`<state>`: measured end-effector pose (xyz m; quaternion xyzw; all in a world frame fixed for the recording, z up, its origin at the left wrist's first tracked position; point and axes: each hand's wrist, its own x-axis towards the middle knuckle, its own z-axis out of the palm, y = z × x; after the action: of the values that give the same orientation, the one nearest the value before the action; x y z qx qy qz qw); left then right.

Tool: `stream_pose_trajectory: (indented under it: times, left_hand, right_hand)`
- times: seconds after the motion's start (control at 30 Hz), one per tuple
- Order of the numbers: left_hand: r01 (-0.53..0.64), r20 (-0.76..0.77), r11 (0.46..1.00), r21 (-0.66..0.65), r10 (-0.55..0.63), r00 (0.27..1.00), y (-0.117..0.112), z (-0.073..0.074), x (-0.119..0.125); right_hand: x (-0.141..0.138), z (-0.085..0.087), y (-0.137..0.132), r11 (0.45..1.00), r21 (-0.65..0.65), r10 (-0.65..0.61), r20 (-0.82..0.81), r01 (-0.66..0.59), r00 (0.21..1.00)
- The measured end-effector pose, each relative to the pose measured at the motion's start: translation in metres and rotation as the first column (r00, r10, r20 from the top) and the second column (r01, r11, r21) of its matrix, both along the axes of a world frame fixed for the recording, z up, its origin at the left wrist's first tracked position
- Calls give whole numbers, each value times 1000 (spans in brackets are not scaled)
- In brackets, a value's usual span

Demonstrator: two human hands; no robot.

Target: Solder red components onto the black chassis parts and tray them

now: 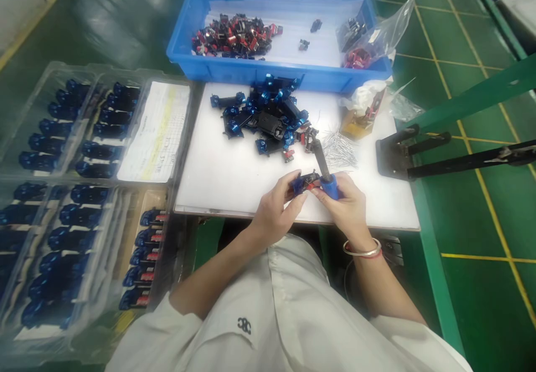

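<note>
White bench [218, 182]: blue-black plastic parts [263, 118], loose metal pins [338, 149].

A plastic crate [268, 75] stands behind the work table [218, 182], and small parts [234, 37] lie inside it. On the table there is a pile of parts [263, 118], and just to the right of this pile lie loose pins [339, 148]. In front of the pile are the left hand [274, 207], with a small part [302, 183] in it, and the right hand [341, 204], with a screwdriver [329, 186] in it. To the left of the table are plastic trays [84, 132], and a paper sheet [157, 132] lies on one of them. To the right of the table stands a metal fixture [397, 151].
</note>
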<state>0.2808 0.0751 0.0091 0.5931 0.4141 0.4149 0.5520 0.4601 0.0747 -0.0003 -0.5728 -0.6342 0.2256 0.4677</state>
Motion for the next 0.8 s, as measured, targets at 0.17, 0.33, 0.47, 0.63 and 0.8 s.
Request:
stream_pose_trajectory:
  times: [0.17,0.33,0.47,0.63,0.8]
  left_hand:
    - [-5,10,1000,23,5,1000,0,1,1]
    - [5,142,992,-127,13,990,5,-3,-3]
    - [103,342,945,-310,10,940,13,-8,-12]
    - [129,389,925,-357,22,921,22,-10,-19]
    - [142,359,928,-344,-10,933,28,-11,-19]
  right_hand:
    - [1,-1,0,1000,10,7,-17,-7,1000]
    - [-1,3,3,998,-45,38,-53,-40,998]
    - [-2,12,6,985,-125,102,-124,-118,987]
    - [-4,23,8,936,-295,123,-231,-190,965]
    - [-8,29,8,849,-455,80,-392,-268,917]
